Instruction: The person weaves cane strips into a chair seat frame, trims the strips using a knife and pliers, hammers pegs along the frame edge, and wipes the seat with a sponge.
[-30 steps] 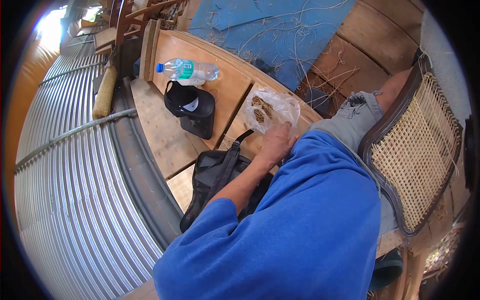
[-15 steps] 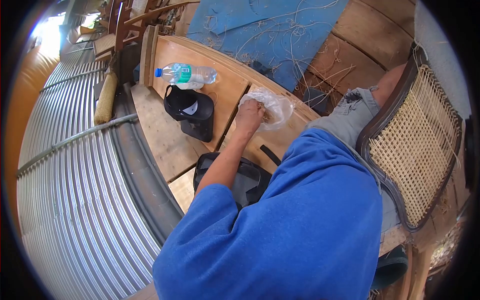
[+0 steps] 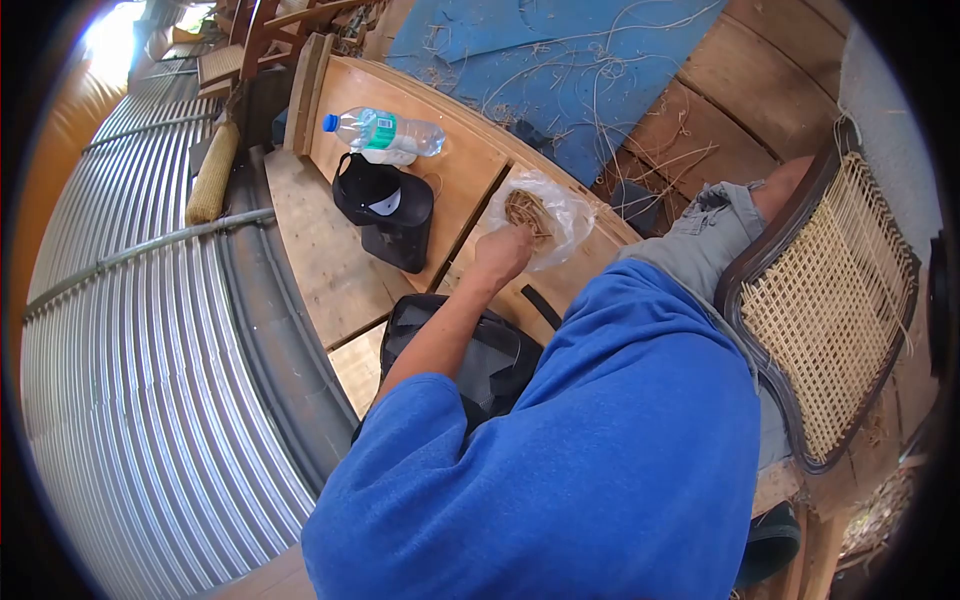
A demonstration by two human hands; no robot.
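My left hand (image 3: 504,254) is at the lower edge of a crumpled clear plastic bag (image 3: 572,222) on a wooden bench. Its fingers are bent and pressed together, and whatever they hold is hidden. Inside the bag's opening lies a tangle of brown, strand-like material (image 3: 527,212). My right hand is out of view. To the right of my leg stands a dark-framed woven cane panel (image 3: 815,305), with loose strands along its top edge.
On the bench (image 3: 470,150) are a water bottle (image 3: 390,132) with a blue lid and a black cap (image 3: 385,200) on a dark object. A black bag (image 3: 470,345) lies nearer me. Beyond is a blue sheet (image 3: 540,60) strewn with strands; corrugated metal (image 3: 150,400) runs along the left.
My left hand has drawn back from over the plastic bag toward me, uncovering the brown strands inside. The view has shifted slightly.
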